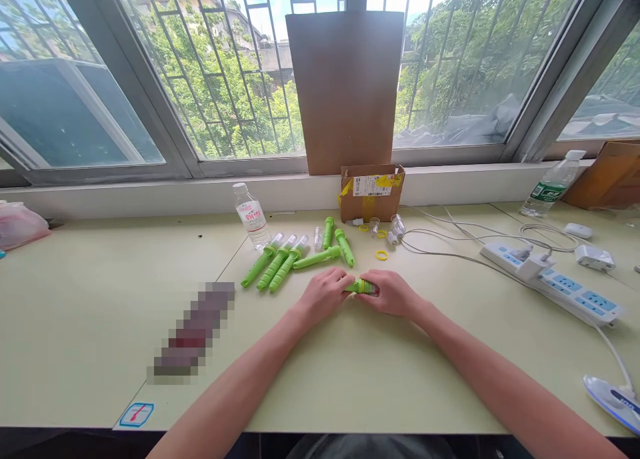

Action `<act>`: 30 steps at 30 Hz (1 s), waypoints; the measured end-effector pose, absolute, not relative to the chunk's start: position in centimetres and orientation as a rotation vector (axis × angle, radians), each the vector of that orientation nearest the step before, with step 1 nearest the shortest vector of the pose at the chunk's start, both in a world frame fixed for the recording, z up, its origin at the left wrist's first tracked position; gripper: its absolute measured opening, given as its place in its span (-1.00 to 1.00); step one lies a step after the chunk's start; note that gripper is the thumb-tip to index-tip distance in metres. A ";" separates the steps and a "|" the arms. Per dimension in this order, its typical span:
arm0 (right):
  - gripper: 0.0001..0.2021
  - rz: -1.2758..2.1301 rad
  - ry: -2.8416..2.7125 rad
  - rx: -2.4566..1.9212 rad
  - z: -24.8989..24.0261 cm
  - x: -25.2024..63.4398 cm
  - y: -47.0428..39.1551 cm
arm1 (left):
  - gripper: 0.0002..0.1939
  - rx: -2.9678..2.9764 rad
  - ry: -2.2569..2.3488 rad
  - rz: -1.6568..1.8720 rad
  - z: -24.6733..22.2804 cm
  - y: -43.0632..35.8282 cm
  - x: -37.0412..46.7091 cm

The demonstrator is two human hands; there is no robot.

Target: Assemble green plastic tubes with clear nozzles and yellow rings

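Note:
Over the middle of the table, my left hand (pixel 325 294) and my right hand (pixel 393 293) are closed on one green plastic tube (pixel 360 286). The left fingers wrap one end, and the right fingers grip the other end, near a yellow ring; that end is mostly hidden. Beyond my left hand lie three green tubes with clear caps (pixel 283 264) side by side. Several green tubes without clear caps (pixel 345 247) lie just past my hands. A small clear cap (pixel 319 238) stands among them. Loose yellow rings (pixel 381 255) and clear caps (pixel 397 225) lie farther back.
A cardboard box (pixel 373 195) stands at the back against the sill. One water bottle (pixel 251 217) is at back left, another (pixel 553 184) at back right. A power strip (pixel 550 282) with cables lies to the right. A blurred dark object (pixel 195 332) lies left.

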State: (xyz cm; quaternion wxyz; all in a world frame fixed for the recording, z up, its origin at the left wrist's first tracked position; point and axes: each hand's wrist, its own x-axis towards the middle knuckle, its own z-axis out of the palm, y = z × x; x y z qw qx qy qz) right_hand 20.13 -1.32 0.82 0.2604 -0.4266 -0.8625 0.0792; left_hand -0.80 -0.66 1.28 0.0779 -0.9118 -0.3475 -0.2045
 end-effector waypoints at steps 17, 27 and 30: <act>-0.72 -0.176 -2.375 -1.126 1.1 20.3 -1.1 | -0.66 -2.580 -1.692 -0.832 2.6 0.5 -2.1; -0.72 -0.219 -2.365 -1.122 0.9 20.6 -1.0 | -0.59 -2.948 -1.685 -0.868 3.2 0.2 -2.2; -0.72 -0.190 -2.379 -1.118 0.8 20.8 -1.0 | -0.63 -3.011 -1.673 -0.839 3.3 0.1 -2.4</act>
